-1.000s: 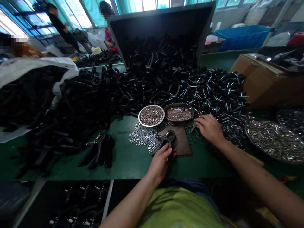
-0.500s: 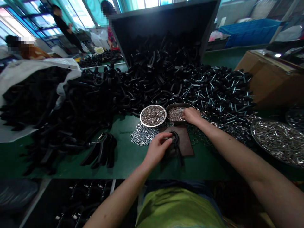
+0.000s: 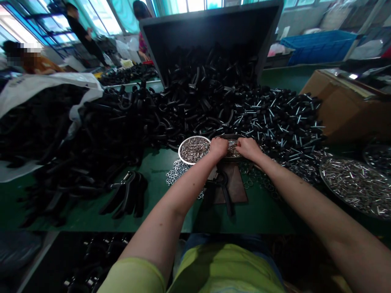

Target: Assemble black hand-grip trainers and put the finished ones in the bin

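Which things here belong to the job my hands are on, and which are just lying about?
Job, apparently:
- oval parts tray, with left hand and right hand at it
- black handled piece
- brown mat

Lying about, probably:
- cardboard box
- blue crate

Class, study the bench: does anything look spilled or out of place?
Yes: silvery nuts lie loose on the green tabletop, beside the round dish instead of inside a container. They look spilled, though possibly heaped there deliberately.

Shirt (image 3: 226, 272), yellow-green, six o'clock; short left sleeve (image 3: 131, 276), seven o'clock. Lower garment (image 3: 195, 239), blue, six o'clock. Left hand (image 3: 219, 147), right hand (image 3: 249, 148): bare. Left forearm (image 3: 183, 191): small mole.
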Tool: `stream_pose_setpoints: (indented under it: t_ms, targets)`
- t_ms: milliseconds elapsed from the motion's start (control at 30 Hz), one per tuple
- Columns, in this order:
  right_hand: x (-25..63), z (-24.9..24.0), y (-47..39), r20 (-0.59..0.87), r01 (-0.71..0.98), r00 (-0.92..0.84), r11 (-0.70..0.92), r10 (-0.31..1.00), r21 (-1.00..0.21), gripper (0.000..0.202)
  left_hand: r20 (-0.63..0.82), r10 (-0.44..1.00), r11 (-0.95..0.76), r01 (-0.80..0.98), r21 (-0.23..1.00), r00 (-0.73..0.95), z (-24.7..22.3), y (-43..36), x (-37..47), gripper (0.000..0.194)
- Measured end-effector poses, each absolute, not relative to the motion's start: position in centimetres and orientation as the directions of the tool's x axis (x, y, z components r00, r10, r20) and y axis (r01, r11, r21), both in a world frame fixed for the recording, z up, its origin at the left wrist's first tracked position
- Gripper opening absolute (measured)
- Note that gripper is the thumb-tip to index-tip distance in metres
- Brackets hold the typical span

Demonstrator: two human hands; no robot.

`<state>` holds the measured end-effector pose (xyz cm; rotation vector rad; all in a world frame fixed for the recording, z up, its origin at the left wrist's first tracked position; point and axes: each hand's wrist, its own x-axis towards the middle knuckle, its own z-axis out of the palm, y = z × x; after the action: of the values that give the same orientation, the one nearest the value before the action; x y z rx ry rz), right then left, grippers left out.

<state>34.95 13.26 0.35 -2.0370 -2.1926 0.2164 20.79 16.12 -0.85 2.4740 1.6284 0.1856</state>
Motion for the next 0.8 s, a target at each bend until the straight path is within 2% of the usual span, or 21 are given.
stream_pose_setpoints:
  t_ms: [133,300,400,500,567,633,700,800]
  targets:
    - [35.2,0.2,13.4,0.018,0.953,-0.083,0.085,0.996,-0.290,0.019,0.005,0.922,-0.372,0.886,0.277,0.386,-1.0,16.2,20.3,0.024]
    - [35.4,-0.2,13.7,0.028,0.890,-0.103,0.104,0.994,-0.445,0.021,0.041,0.927,-0.352,0.829,0.434,0.372,0.7,15.7,19.3,0.022]
    - [35.6,-0.2,13.7,0.036,0.834,-0.081,0.087,0.996,-0.545,0.015,0.059,0.925,-0.349,0.773,0.530,0.376,1.9,14.4,17.9,0.020]
    - [35.2,0.1,12.5,0.064,0.768,-0.044,0.074,0.997,-0.636,0.014,0.056,0.914,-0.308,0.600,0.738,0.401,2.2,11.4,15.5,0.019]
    - [34.5,0.4,11.0,0.076,0.667,-0.055,0.093,0.996,-0.740,0.014,0.049,0.909,-0.248,0.439,0.864,0.415,1.9,8.6,13.8,0.018]
    - [33.5,0.5,9.2,0.065,0.510,-0.107,0.111,0.992,-0.853,0.014,0.063,0.904,-0.246,0.392,0.887,0.424,1.0,5.8,12.2,0.013]
    - [32.5,0.2,7.5,0.050,0.385,-0.176,0.115,0.983,-0.916,0.014,0.114,0.901,-0.307,0.428,0.850,0.420,-0.2,3.3,11.3,0.007]
    - [31.3,-0.7,6.1,0.068,0.407,-0.251,0.169,0.966,-0.898,0.010,0.145,0.919,-0.329,0.512,0.793,0.366,-2.1,1.1,10.9,0.003]
